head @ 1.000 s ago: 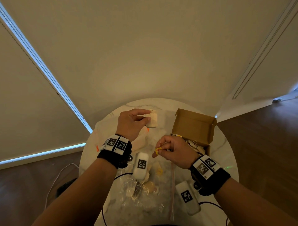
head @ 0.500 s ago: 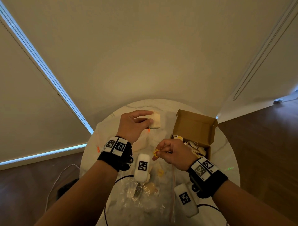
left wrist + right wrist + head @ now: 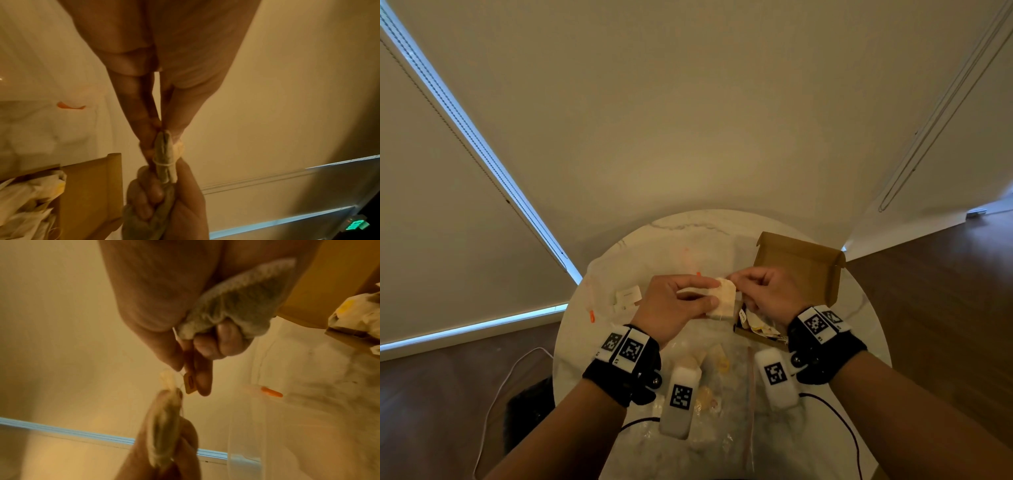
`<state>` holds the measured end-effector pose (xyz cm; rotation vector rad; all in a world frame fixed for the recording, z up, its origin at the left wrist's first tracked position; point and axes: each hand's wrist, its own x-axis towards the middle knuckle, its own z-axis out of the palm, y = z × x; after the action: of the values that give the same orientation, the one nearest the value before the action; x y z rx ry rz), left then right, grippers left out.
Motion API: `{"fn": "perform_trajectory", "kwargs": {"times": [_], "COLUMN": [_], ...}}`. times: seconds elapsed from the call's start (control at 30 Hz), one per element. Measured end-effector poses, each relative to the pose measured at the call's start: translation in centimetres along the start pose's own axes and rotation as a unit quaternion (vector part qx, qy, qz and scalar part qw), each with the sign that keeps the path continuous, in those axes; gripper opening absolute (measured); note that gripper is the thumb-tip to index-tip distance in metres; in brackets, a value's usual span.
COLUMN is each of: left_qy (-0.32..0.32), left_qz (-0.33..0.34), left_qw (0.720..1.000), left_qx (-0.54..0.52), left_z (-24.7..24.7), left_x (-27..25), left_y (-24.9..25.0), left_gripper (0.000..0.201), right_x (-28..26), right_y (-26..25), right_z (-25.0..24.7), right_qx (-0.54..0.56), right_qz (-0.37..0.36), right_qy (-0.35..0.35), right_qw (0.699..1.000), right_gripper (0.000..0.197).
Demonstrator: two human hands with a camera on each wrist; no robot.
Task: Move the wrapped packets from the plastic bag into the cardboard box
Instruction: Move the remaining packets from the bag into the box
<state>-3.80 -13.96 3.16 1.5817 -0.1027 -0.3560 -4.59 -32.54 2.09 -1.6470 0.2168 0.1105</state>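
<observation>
My left hand point(image 3: 710, 293) pinches a pale wrapped packet point(image 3: 724, 298) above the round table; its edge point(image 3: 164, 154) shows between the fingers in the left wrist view. My right hand point(image 3: 738, 279) meets that packet at its top corner. Its thumb and forefinger pinch a small orange tag point(image 3: 189, 383), and its curled fingers press a second packet point(image 3: 236, 305) against the palm. The open cardboard box point(image 3: 799, 265) stands just right of the hands with several packets point(image 3: 758, 325) in it. A clear plastic bag point(image 3: 717, 433) lies under my wrists, with a few packets point(image 3: 719, 363) inside.
Another clear bag with an orange slider point(image 3: 591, 316) lies at the table's back left, with a white label point(image 3: 628, 294) on it. The table rim point(image 3: 873, 329) drops to dark wood floor on both sides. A white cable point(image 3: 493, 394) runs on the floor at left.
My right hand rose from the middle of the table to the packet in my left hand. The left hand came down and rightward, toward the box.
</observation>
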Motion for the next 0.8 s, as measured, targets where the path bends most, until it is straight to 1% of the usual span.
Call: {"fn": "perform_trajectory", "kwargs": {"times": [0.13, 0.2, 0.27, 0.4, 0.57, 0.67, 0.73, 0.8], "left_qy": [0.001, 0.004, 0.007, 0.008, 0.023, 0.031, 0.035, 0.033], "left_qz": [-0.014, -0.016, -0.018, -0.015, -0.012, -0.020, -0.024, -0.027], "left_qw": [1.000, 1.000, 1.000, 1.000, 1.000, 0.999, 0.998, 0.998], "left_qx": [0.013, 0.017, 0.020, 0.017, -0.010, -0.037, -0.044, -0.051], "left_z": [0.2, 0.3, 0.4, 0.3, 0.3, 0.3, 0.3, 0.5], "left_x": [-0.4, -0.4, -0.4, -0.4, -0.2, 0.0, 0.2, 0.3], "left_y": [-0.6, -0.7, -0.8, -0.9, -0.6, -0.6, -0.7, -0.6], "left_gripper": [0.022, 0.022, 0.021, 0.021, 0.021, 0.020, 0.020, 0.020], "right_x": [0.0, 0.0, -0.1, -0.2, -0.5, -0.6, -0.6, -0.7], "right_y": [-0.7, -0.7, -0.9, -1.1, -0.5, 0.2, 0.6, 0.8], "right_z": [0.0, 0.1, 0.2, 0.3, 0.2, 0.0, -0.2, -0.4], "right_qx": [-0.007, -0.008, -0.011, -0.033, -0.092, -0.101, -0.122, -0.145], "right_qz": [-0.042, -0.046, -0.061, -0.130, -0.203, -0.210, -0.214, -0.219], "right_qy": [0.007, 0.009, 0.024, 0.025, 0.004, -0.010, -0.001, 0.012], "right_qw": [0.999, 0.999, 0.998, 0.991, 0.975, 0.972, 0.969, 0.965], "right_gripper": [0.011, 0.014, 0.010, 0.005, 0.009, 0.013, 0.016, 0.013]}}
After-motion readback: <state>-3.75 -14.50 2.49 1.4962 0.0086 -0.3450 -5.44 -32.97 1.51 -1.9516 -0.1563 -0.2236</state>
